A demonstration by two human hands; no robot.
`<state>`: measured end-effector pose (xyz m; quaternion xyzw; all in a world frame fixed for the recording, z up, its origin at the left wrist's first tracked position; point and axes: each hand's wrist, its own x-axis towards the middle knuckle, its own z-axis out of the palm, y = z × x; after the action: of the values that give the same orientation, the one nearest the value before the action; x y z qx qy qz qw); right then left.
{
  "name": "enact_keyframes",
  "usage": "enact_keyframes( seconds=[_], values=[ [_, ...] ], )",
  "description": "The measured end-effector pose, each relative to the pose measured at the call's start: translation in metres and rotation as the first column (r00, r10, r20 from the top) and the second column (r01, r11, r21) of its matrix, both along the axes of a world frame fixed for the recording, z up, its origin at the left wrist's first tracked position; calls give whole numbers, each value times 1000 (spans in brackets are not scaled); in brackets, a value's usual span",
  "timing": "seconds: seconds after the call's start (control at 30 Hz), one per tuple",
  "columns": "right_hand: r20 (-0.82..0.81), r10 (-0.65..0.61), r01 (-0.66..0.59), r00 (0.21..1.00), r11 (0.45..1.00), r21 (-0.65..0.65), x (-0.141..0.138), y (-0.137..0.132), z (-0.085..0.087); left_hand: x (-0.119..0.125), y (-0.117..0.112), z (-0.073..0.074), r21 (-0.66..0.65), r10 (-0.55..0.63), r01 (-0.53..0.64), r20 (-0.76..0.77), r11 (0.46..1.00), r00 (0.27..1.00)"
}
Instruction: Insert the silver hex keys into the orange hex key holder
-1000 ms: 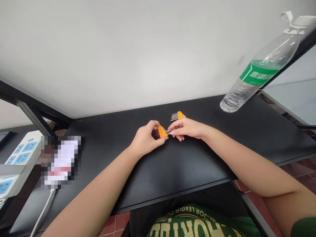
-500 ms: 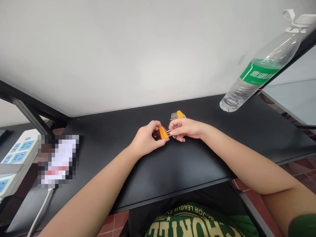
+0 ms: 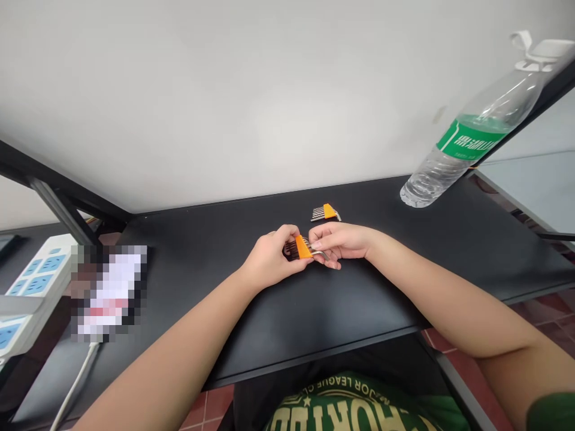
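My left hand point(image 3: 272, 260) is curled around an orange holder point(image 3: 302, 246) with a row of dark metal keys sticking out of it. My right hand point(image 3: 338, 242) pinches the silver ends of those keys on the holder's right side. Both hands hover just above the black desk point(image 3: 350, 299) near its middle. A second orange holder with keys point(image 3: 325, 212) lies flat on the desk just behind my right hand, untouched.
A clear water bottle with a green label point(image 3: 471, 140) stands at the back right. A blurred phone point(image 3: 110, 293) with a white cable lies at the left, beside white power strips point(image 3: 27, 287). A white wall runs behind the desk.
Both hands with the orange holder have shifted slightly toward me and to the right. My right fingers have slid along the silver key ends.
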<state>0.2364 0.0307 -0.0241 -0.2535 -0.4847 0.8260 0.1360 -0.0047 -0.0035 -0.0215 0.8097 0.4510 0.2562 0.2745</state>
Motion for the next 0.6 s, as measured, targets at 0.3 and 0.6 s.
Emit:
enact_keyframes(
  seconds=[0.3, 0.6],
  values=[
    [85, -172, 161, 981, 978, 132, -4, -4, 0, -3, 5, -1, 2, 76, -76, -15, 997, 997],
    [43, -250, 243, 967, 962, 128, -5, -1, 0, -5, 8, 1, 2, 118, -118, -17, 993, 993]
  ],
)
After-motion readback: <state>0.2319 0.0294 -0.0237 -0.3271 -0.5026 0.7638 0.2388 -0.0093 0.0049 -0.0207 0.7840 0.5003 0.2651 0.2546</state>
